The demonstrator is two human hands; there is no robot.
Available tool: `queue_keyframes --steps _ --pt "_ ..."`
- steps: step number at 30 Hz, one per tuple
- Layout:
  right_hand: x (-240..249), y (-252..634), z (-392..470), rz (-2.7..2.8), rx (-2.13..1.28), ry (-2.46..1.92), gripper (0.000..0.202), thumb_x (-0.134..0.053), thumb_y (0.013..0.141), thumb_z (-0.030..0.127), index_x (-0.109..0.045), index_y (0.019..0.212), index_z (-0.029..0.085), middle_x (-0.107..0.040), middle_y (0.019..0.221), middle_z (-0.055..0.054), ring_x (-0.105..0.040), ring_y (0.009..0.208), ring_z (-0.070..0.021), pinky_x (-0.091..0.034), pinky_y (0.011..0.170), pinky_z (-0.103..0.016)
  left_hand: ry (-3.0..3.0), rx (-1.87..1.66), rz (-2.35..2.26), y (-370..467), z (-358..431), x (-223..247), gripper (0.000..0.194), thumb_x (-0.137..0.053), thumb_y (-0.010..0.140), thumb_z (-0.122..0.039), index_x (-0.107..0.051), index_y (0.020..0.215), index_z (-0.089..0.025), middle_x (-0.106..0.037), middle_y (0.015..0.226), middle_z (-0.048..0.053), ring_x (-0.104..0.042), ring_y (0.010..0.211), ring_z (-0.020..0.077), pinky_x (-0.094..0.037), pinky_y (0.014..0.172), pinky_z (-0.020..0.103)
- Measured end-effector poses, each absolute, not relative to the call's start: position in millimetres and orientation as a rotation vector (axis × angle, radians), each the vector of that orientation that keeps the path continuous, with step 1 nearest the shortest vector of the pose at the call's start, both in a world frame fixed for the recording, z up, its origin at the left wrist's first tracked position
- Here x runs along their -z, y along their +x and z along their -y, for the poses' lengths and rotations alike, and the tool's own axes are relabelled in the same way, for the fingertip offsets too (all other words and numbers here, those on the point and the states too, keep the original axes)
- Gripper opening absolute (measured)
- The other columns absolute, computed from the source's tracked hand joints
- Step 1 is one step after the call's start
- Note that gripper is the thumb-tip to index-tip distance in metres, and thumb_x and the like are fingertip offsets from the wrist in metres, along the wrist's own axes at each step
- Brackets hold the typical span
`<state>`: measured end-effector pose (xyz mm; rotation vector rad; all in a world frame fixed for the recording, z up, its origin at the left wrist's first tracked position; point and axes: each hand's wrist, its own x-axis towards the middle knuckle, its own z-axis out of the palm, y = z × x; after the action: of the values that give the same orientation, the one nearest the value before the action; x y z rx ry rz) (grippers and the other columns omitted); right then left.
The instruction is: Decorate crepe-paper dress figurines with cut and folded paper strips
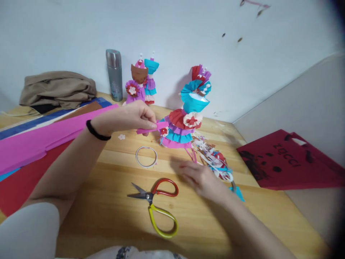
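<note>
My left hand [141, 116] is closed around a strip of pink crepe paper [162, 125], held in front of a tiered paper figure. That figure [183, 124] has ruffled skirts of red, purple, blue and pink, a blue bowl shape and a fan-like top. Low over the table, my right hand [198, 178] has its fingers stretched toward the left, slightly blurred, with nothing visible in them. Scissors [151, 197] with one red and one yellow handle lie with blades apart, left of my right hand. A roll of white tape [146, 157] lies behind them.
Paper scraps [212, 158] are heaped right of the figure. Crepe paper sheets [54, 133] lie at left beside a folded brown cloth [58, 88]. A grey flask [114, 77] and smaller paper figures [140, 81] stand near the wall. A red bag [288, 160] leans at right.
</note>
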<state>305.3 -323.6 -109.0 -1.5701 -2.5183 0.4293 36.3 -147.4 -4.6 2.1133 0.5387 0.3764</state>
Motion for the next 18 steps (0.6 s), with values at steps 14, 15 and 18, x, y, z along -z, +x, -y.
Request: queue_keyframes --steps 14,15,18 --pt "107.5 232.9 360.2 2.609 -0.855 -1.455 0.059 -0.072 0.079 0.027 -0.058 0.136 0.022 -0.061 0.128 -0.012 -0.053 0.119 -0.0315 -0.042 0.109 -0.048 1.31 -0.462 -0.63 40.4 166.8 121.0 0.035 -0.071 0.076 -0.041 -0.059 0.058 -0.014 -0.058 0.056 0.001 -0.052 0.053 0.01 -0.037 0.053 0.022" --pt "109.3 230.0 360.2 2.616 -0.874 -1.435 0.059 -0.07 0.08 0.023 -0.057 0.137 0.021 -0.061 0.127 -0.012 -0.053 0.119 -0.0305 -0.044 0.108 -0.046 1.27 -0.477 -0.635 39.6 168.5 125.7 0.034 -0.073 0.075 -0.042 -0.061 0.06 -0.013 -0.059 0.057 0.001 -0.052 0.054 0.0101 -0.037 0.053 0.022" --pt "112.3 224.5 358.0 2.649 -0.855 -1.445 0.063 -0.06 0.082 0.012 -0.049 0.144 0.017 -0.06 0.125 -0.016 -0.055 0.117 -0.0307 -0.05 0.101 -0.047 1.212 -0.505 -0.651 37.6 171.8 134.9 0.035 -0.077 0.071 -0.044 -0.064 0.068 -0.012 -0.063 0.064 0.003 -0.053 0.057 0.0099 -0.037 0.052 0.022"
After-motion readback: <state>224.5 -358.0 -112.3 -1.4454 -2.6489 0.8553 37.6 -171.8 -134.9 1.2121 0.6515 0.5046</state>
